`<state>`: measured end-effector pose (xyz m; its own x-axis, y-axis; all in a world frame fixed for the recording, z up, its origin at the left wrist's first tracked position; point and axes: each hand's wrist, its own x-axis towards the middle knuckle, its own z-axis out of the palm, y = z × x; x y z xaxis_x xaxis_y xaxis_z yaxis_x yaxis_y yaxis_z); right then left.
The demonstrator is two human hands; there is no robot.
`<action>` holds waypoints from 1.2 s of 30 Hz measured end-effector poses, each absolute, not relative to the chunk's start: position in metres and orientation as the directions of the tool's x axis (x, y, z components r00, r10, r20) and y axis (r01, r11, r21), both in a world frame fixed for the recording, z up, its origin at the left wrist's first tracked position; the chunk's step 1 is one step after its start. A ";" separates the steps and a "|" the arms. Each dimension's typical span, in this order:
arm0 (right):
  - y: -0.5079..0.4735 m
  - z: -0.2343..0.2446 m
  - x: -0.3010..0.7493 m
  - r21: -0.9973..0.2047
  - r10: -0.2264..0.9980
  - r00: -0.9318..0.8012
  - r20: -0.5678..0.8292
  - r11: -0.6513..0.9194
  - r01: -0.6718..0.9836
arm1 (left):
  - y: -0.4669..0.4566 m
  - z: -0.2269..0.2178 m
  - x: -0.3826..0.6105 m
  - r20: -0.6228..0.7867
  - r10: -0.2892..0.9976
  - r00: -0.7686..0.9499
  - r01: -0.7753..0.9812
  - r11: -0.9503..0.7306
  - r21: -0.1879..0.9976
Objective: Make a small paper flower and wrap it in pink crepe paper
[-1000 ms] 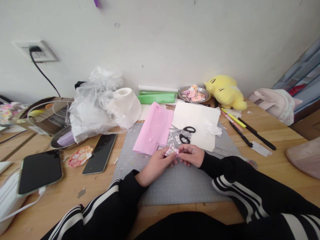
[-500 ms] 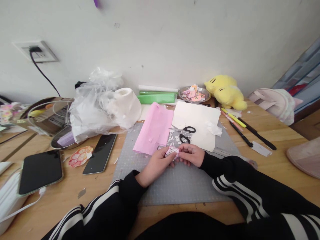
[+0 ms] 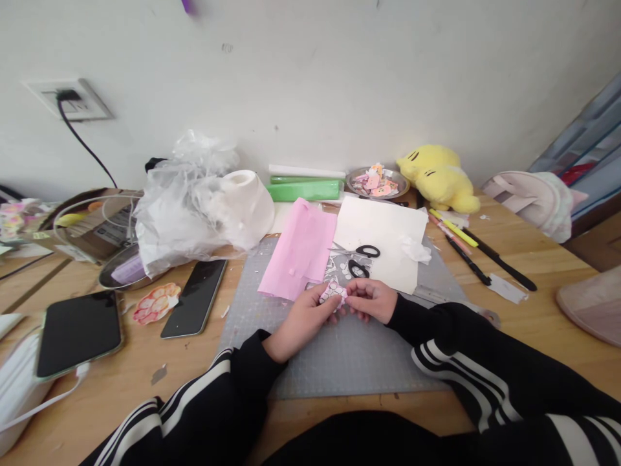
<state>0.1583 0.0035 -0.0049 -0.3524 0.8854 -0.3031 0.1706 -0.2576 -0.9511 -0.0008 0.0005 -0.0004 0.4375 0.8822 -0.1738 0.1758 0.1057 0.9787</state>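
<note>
The small patterned piece (image 3: pixel 332 295), pink and white, was between the person's 2 hands, over the grey cutting mat (image 3: pixel 359 369). The left hand (image 3: pixel 305 317) pinched it with the thumb laid across its face, the other fingers partly hidden beneath. The right hand (image 3: pixel 372 301) had thumb and fingertips pressed together at its right edge, pinching it there.

Just beyond the hands lay 1 pair of scissors (image 3: pixel 359 269) with 2 black loops, the blades pointing left toward a pink sheet (image 3: pixel 303 246). White paper scraps (image 3: pixel 336 265) were around and under the scissors. On their right, a white sheet (image 3: pixel 378 223) bore a crumpled tissue (image 3: pixel 416 249).

Farther back, against the wall, I saw green rolls (image 3: pixel 305 189), a metal dish (image 3: pixel 404 188) of pink and orange pieces (image 3: pixel 378 182), and a yellow plush toy (image 3: pixel 444 181). Pens lay to the right, 1 of them a yellow pen (image 3: pixel 453 228). Over on the left, a dark phone (image 3: pixel 195 301) sat beside a red flower cutout (image 3: pixel 154 304), near a bulging plastic bag (image 3: pixel 167 213).
</note>
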 end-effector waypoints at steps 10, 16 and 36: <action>0.003 -0.005 0.158 -0.951 0.886 -0.351 -0.303 -0.257 0.171 | 0.001 -0.001 -0.001 -0.162 0.870 0.466 0.180 0.086 0.980; 0.003 -0.005 0.157 -0.949 0.884 -0.350 -0.309 -0.260 0.180 | 0.001 0.001 -0.001 -0.169 0.866 0.472 0.166 0.101 0.981; 0.004 -0.005 0.158 -0.957 0.886 -0.370 -0.279 -0.223 0.188 | 0.000 0.005 0.000 -0.123 0.833 0.539 0.199 0.016 0.980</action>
